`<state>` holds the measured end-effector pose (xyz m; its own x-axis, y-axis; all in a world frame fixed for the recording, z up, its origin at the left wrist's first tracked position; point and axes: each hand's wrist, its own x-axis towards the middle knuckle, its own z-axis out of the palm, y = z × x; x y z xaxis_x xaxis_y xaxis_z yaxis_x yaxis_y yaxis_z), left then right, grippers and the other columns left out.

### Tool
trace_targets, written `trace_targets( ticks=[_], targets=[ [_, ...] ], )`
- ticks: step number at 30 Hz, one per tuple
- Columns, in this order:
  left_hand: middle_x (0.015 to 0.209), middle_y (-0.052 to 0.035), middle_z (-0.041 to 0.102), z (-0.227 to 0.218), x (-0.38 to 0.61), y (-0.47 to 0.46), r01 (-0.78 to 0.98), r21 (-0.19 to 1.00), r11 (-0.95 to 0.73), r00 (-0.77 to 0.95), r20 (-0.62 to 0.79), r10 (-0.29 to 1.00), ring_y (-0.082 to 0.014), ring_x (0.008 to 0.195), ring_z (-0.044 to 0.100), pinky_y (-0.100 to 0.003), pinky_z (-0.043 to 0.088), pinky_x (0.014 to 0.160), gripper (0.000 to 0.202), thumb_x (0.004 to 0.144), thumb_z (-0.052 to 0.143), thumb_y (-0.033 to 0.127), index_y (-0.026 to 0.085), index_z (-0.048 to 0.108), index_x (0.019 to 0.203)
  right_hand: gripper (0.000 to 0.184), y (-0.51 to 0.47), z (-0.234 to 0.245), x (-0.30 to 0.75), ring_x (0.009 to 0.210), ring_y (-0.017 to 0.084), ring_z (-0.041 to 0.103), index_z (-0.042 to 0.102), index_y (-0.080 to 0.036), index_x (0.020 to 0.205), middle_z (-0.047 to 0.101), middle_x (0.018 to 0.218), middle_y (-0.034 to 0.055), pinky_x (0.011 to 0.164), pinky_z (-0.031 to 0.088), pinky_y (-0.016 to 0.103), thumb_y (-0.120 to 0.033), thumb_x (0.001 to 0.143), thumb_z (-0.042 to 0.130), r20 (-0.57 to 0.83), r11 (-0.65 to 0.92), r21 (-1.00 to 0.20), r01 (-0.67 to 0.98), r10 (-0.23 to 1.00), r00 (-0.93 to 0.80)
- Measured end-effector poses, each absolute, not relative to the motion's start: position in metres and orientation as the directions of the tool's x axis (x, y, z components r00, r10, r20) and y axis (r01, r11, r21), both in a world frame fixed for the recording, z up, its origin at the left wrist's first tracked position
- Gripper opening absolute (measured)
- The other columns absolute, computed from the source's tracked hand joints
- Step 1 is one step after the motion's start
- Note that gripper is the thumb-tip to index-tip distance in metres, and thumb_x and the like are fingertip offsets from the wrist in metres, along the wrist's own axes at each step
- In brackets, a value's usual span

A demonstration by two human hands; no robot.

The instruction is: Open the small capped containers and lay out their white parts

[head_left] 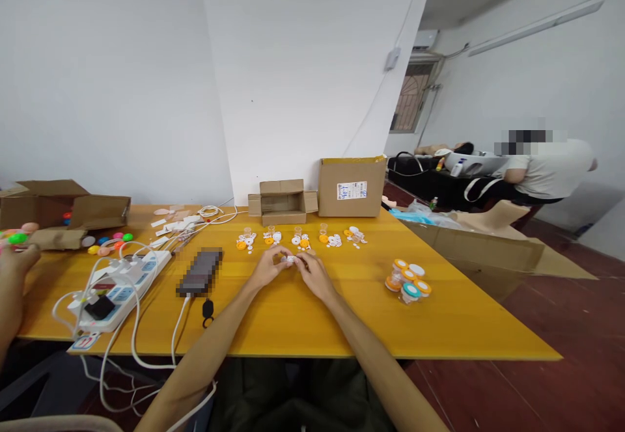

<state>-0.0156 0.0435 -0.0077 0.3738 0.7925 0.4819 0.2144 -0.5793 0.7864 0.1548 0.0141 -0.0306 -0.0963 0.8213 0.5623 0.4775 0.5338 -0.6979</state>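
Observation:
Both my hands meet over the middle of the yellow table (pixel 312 328). My left hand (pixel 267 267) and my right hand (pixel 313 273) pinch together on a small white piece (pixel 291 259) held between their fingertips. Just beyond them lies a row of small white and orange parts (pixel 300 239) with tiny clear cups. A cluster of small jars with orange, white and teal lids (pixel 409 280) stands to the right of my right hand.
A white power strip (pixel 122 285) with tangled cables lies at the left, a dark device (pixel 199 272) beside it. Cardboard boxes (pixel 351 187) stand at the back. Another person's hand (pixel 14 269) shows at the far left. A person sits far right.

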Motion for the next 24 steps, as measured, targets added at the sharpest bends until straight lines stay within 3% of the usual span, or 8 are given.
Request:
trace_targets(
  ticks=[4,11,24],
  targets=[
    [0.088,-0.0020,0.075,-0.0075,-0.0163,0.0447,0.216,0.805,-0.552,0.371,0.456,0.809,-0.0202,0.089,0.064,-0.033,0.047,0.087,0.010,0.075,0.074,0.027,0.021,0.074,0.084,0.030,0.0158,-0.0323,0.1559,0.062,0.018,0.056,0.055,-0.024,0.072,0.062,0.066,0.0001,0.061,0.041,0.028,-0.037,0.096,0.044,0.549,0.531,-0.694,0.486,0.827,-0.119],
    [0.088,-0.0027,0.077,-0.0062,-0.0159,0.0447,0.199,0.830,-0.521,0.374,0.427,0.823,-0.0202,0.086,0.066,-0.032,0.049,0.084,0.015,0.073,0.077,0.032,0.022,0.076,0.084,0.033,0.0162,-0.0317,0.1574,0.062,0.019,0.053,0.048,-0.025,0.070,0.057,0.065,-0.0003,0.061,0.040,0.028,-0.042,0.098,0.039,0.548,0.532,-0.704,0.471,0.828,-0.117],
    [0.080,-0.0039,0.076,-0.0067,-0.0174,0.0439,0.174,0.845,-0.505,0.386,0.414,0.825,-0.0191,0.078,0.062,-0.032,0.048,0.080,0.026,0.071,0.079,0.044,0.020,0.078,0.080,0.046,0.0174,-0.0326,0.1594,0.054,0.016,0.053,0.049,-0.024,0.066,0.056,0.057,-0.0015,0.057,0.041,0.027,-0.053,0.099,0.035,0.456,0.483,-0.772,0.413,0.874,-0.170]
  ],
)
